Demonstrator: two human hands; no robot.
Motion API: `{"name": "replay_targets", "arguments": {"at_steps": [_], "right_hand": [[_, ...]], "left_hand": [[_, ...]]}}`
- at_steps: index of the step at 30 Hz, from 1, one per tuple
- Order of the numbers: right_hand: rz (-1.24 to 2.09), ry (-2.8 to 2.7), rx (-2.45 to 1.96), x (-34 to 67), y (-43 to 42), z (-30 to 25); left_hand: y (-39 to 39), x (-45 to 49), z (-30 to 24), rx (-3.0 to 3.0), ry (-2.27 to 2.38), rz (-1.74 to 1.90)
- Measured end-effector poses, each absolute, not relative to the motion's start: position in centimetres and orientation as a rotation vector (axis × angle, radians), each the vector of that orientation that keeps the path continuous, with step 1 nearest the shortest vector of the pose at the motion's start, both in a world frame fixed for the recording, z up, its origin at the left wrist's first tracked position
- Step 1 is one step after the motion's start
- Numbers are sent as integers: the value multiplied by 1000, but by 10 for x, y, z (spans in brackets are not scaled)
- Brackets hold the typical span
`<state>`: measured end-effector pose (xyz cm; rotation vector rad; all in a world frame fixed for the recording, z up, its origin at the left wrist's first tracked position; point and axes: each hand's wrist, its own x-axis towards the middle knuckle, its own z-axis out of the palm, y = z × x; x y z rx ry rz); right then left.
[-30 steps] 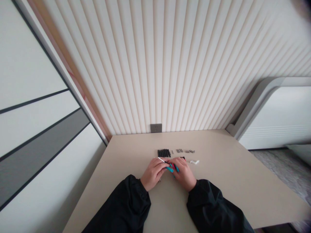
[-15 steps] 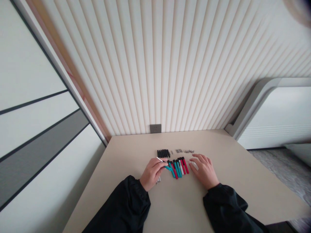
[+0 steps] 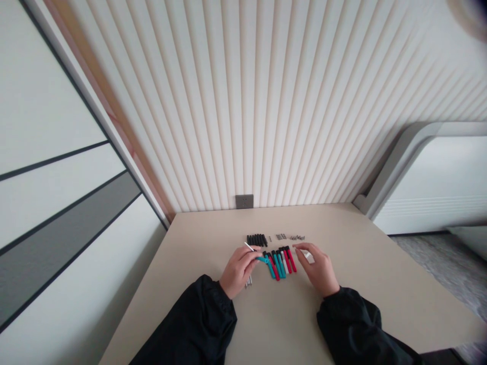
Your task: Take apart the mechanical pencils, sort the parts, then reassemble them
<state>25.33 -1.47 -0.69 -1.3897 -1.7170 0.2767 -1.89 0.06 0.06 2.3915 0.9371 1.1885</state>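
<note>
My left hand (image 3: 239, 267) is closed on a thin white refill with a teal pen piece at its front end. It rests on the beige table (image 3: 353, 294), just left of a row of pen barrels (image 3: 280, 261) in teal, red, white and black. My right hand (image 3: 317, 266) sits right of that row, fingers curled over small white parts (image 3: 306, 253); what is in them is hidden. Under my left wrist lie thin metal refills (image 3: 248, 281).
Farther back on the table lie a row of black caps (image 3: 256, 239) and small grey metal parts (image 3: 289, 236). A grey wall socket (image 3: 244, 201) sits in the ribbed wall behind. A white cabinet (image 3: 429, 187) stands to the right.
My right hand has left the pen barrels and moved right to the small white parts, uncovering the row. My left hand has kept its hold and hardly moved.
</note>
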Motion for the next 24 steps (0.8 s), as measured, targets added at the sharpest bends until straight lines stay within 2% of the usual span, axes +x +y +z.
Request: {"name": "replay_targets", "arguments": {"at_steps": [3,8,24], "right_hand": [[450,-1661,-1351,234,-18,11],[501,-1770,-1097,197,-5,31],[499,-1827,-1003,180,-2,16]], "left_hand": [[3,-19,-2,2371,1024,1226],[8,-19,-7,2321,1070,1239],[9,-20,-10,2296,1085,1206]]}}
